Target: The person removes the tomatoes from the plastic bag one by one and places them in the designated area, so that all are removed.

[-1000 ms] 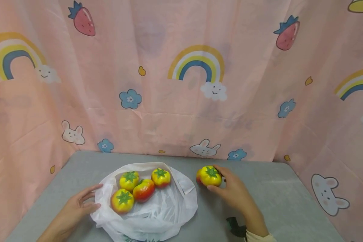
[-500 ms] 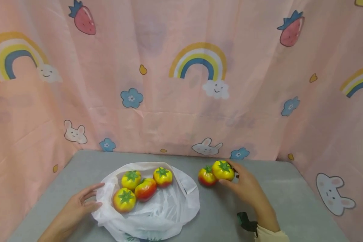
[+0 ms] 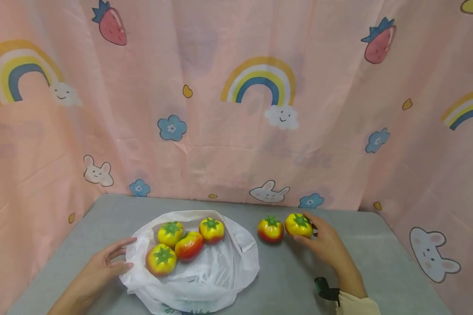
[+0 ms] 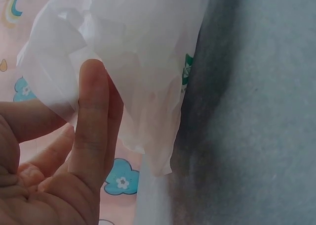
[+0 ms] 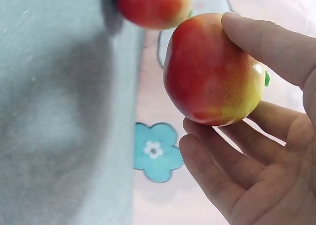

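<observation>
My right hand [image 3: 327,240] grips a glossy yellow-and-red tomato [image 3: 298,225] with a green star-shaped top, thumb on one side and fingers on the other. Close up, its red underside [image 5: 212,69] faces the right wrist camera. Just left of it, another tomato [image 3: 270,229] stands on the table. At the left, my left hand [image 3: 98,269] holds the side of a white plastic bag [image 3: 236,280], its thumb and finger at the rim. Several tomatoes, one of them red on its near side [image 3: 189,246], lie inside the spread bag mouth.
The grey table [image 3: 284,280] meets a pink patterned curtain [image 3: 205,166] at the back and sides. A dark strap-like piece [image 3: 326,288] sits at my right wrist beside a cream sleeve [image 3: 356,305].
My right hand has carried its tomato rightward and then lowered it, uncovering the tomato behind. My left hand and the bag have stayed in place.
</observation>
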Action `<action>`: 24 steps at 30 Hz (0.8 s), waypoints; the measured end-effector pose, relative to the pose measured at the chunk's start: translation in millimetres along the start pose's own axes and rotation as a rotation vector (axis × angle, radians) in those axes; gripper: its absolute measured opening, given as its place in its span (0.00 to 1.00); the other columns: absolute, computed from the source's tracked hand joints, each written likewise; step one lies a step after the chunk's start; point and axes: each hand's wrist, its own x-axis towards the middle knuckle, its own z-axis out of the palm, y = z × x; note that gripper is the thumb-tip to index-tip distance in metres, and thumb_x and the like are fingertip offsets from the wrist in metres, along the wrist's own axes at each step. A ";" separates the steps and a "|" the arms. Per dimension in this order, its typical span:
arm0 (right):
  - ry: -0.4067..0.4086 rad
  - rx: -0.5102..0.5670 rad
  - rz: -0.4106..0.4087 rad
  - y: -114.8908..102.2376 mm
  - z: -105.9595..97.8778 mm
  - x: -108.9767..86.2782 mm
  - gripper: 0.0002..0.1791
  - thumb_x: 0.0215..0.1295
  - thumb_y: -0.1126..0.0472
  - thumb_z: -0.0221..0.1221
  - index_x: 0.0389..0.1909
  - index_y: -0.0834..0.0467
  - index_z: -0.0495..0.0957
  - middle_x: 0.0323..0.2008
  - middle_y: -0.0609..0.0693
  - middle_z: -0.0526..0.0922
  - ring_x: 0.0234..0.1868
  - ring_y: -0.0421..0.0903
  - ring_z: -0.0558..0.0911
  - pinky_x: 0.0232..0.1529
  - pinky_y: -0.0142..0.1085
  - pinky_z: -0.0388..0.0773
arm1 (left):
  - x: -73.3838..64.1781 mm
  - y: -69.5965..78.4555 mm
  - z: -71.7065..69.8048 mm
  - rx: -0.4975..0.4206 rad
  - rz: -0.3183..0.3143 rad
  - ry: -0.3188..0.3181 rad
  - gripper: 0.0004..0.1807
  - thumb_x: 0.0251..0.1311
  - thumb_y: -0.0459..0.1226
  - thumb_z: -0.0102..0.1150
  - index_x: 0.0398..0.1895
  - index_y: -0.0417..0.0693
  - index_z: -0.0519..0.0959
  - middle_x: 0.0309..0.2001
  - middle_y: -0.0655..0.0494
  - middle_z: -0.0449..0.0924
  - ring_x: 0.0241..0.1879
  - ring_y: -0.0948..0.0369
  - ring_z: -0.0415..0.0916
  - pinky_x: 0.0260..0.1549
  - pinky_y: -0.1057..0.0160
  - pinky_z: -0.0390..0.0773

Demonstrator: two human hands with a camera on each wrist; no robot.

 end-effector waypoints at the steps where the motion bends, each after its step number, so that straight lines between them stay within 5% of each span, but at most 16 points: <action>1: -0.001 -0.004 0.004 1.5 0.9 0.5 0.46 0.62 0.46 0.66 0.73 0.66 0.60 0.68 0.70 0.68 0.60 0.64 0.75 0.59 0.58 0.76 | 0.0 -0.4 0.1 -0.002 0.003 -0.001 0.43 0.61 0.40 0.66 0.77 0.46 0.56 0.66 0.35 0.68 0.46 0.57 0.78 0.51 0.56 0.84; 24: -0.029 -0.022 0.043 27.5 29.2 15.2 0.45 0.60 0.50 0.68 0.72 0.67 0.60 0.69 0.72 0.65 0.67 0.70 0.67 0.68 0.65 0.63 | 2.2 -1.7 2.0 -0.003 -0.010 0.020 0.43 0.60 0.38 0.66 0.77 0.47 0.57 0.66 0.34 0.68 0.44 0.57 0.78 0.51 0.57 0.84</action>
